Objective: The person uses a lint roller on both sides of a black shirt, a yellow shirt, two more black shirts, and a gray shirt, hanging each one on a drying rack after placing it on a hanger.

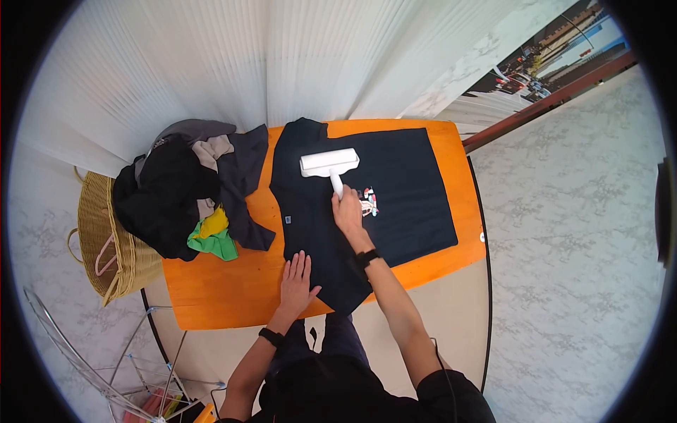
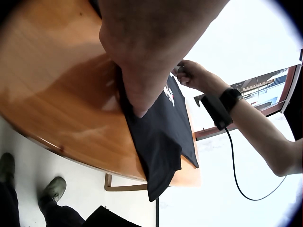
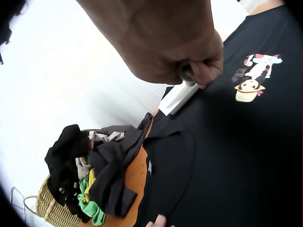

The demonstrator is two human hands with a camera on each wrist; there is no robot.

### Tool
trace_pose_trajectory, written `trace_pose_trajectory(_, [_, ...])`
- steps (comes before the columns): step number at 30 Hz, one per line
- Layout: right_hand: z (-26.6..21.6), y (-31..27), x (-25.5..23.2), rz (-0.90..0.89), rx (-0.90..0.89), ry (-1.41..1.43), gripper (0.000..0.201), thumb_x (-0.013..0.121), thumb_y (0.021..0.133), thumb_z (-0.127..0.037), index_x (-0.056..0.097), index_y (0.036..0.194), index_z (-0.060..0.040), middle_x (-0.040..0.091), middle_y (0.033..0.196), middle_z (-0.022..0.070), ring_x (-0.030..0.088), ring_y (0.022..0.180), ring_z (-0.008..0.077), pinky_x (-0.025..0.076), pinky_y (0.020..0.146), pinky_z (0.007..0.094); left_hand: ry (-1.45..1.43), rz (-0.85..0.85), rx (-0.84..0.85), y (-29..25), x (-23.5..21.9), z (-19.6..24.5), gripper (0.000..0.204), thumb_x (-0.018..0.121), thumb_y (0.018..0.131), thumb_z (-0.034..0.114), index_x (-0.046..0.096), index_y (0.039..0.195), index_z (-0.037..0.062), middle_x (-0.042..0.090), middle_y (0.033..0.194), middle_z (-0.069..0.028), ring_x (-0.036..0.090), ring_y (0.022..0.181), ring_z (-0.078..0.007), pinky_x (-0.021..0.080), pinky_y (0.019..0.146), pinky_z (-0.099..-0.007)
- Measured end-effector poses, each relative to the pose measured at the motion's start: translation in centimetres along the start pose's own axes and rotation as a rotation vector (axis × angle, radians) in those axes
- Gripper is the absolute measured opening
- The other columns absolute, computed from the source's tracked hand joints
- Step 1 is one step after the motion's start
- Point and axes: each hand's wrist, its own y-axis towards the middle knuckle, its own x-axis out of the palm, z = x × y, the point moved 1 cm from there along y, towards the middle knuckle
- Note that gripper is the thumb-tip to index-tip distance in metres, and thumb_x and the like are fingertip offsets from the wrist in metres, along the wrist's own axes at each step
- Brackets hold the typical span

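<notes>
A black T-shirt (image 1: 416,190) with a cartoon print (image 3: 255,78) lies spread over the orange table (image 1: 218,289). My right hand (image 1: 348,213) grips the handle of a white lint roller (image 1: 329,162), whose head lies over the upper part of the shirt near the neckline. In the right wrist view the right hand (image 3: 175,52) is curled round the handle, and the roller head (image 3: 177,100) is partly hidden behind it. My left hand (image 1: 297,283) rests with straight fingers on the shirt's edge near the collar; the left wrist view shows this hand (image 2: 142,80) from the wrist side.
A pile of dark clothes (image 1: 169,190) with green and yellow pieces (image 1: 214,240) covers the table's left end. Beside it stands a wicker basket (image 1: 99,225) with a pink hanger. A metal rack (image 1: 127,374) is at the lower left. White curtains (image 1: 310,63) hang behind the table.
</notes>
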Motion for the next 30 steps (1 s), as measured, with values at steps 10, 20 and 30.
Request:
trace_pose_trajectory(10, [-0.1,5.6,0.6,-0.018,-0.003,0.029,0.029,0.057,0.094,-0.021,0.056,0.107,0.0049,0.059,0.096,0.0283,0.060,0.090,0.0481,0.049,0.078,0.0536,0.020,0.000,-0.039,-0.2,-0.2,0.6,0.092,0.074,0.080,0.040,0.027,0.150,0.0014,0.025,0.157,-0.0196,0.022,0.147,-0.0318,0.015,0.120,-0.0465])
trace_pose_trajectory(20, [4.4,-11.1,-7.9,-0.202,0.017,0.023,0.036,0.056,0.094,-0.017,0.053,0.121,0.0059,0.057,0.098,0.0298,0.059,0.088,0.0493,0.050,0.075,0.0524,0.023,0.013,-0.033,-0.3,0.4,0.5,0.094,0.074,0.079,0.039,0.026,0.151,0.0009,0.023,0.158,-0.0198,0.021,0.147,-0.0328,0.015,0.119,-0.0479])
trace_pose_trajectory(30, [6.3,-26.4,-13.0,-0.210,0.186,0.023,0.038,0.059,0.093,-0.017,0.052,0.124,0.0043,0.058,0.096,0.0279,0.060,0.084,0.0466,0.051,0.073,0.0500,0.058,0.000,-0.027,-0.2,0.9,0.5,0.095,0.073,0.079,0.039,0.024,0.152,0.0007,0.020,0.159,-0.0201,0.018,0.148,-0.0332,0.013,0.120,-0.0475])
